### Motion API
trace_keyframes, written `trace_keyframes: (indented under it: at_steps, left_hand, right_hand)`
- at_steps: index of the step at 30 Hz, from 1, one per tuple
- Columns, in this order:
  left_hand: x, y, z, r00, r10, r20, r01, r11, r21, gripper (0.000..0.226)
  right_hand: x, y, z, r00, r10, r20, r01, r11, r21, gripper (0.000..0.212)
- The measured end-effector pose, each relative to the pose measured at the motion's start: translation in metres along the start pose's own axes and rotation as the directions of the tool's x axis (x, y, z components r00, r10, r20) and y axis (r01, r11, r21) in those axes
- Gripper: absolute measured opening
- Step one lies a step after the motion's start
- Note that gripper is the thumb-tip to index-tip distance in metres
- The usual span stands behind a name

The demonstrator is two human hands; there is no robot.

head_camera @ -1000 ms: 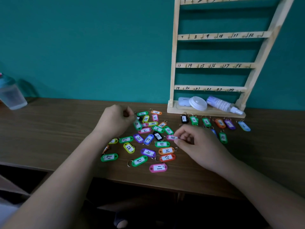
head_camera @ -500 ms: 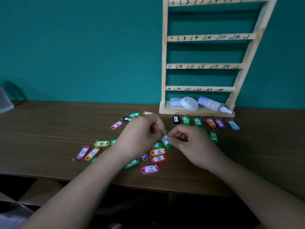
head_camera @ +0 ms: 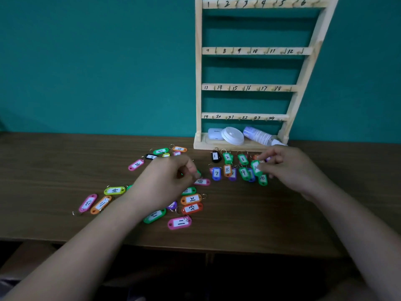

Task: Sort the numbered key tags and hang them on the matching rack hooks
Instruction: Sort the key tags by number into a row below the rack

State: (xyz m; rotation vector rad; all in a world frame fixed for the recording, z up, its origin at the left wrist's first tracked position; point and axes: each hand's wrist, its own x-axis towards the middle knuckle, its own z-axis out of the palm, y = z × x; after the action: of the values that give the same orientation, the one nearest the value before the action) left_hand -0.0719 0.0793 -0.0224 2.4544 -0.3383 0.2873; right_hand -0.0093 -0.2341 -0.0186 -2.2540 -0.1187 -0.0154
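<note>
Green tag (head_camera: 256,168), number half covered, pinched between thumb and fingertips of right hand (head_camera: 288,170), just above the sorted row of tags (head_camera: 227,169) before the wooden rack (head_camera: 249,88). Left hand (head_camera: 169,179) curled over the loose pile (head_camera: 191,199) on the table (head_camera: 65,159); whether it grips the green sliver (head_camera: 198,172) under its fingertips, cannot tell. Several pile tags hidden beneath it.

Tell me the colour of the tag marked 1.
The tag marked 1 is black, seen best in the head view.

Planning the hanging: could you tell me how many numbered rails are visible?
4, stacked top to bottom: 1-6 rail, 7-12 rail, 13-18 rail, 19-24 rail. Any higher is off-frame.
</note>
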Motion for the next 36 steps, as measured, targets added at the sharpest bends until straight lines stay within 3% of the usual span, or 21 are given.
trace_keyframes:
  at_steps: [9,20,25,36]
  left_hand:
    - [-0.001,-0.001,0.000,1.000,0.001,0.025,-0.001,1.000,0.019,0.006]
    - [-0.003,-0.008,-0.011,1.000,-0.013,-0.024,0.014,0.998,0.057,0.010]
    - [-0.006,-0.018,-0.024,0.996,-0.075,-0.045,0.078,0.995,0.062,0.012]
    - [-0.023,-0.049,-0.054,0.987,-0.141,-0.071,0.147,0.986,0.082,0.015]
  right_hand:
    - [0.002,0.016,0.000,0.997,0.071,0.021,-0.066,0.979,-0.192,0.014]
    - [0.003,0.012,0.006,0.999,0.034,-0.018,-0.038,0.937,-0.348,0.017]
    - [-0.007,-0.006,0.025,0.994,-0.108,-0.029,0.097,0.963,-0.250,0.013]
    - [-0.029,-0.040,0.091,0.914,-0.380,0.140,0.399,0.904,-0.156,0.013]
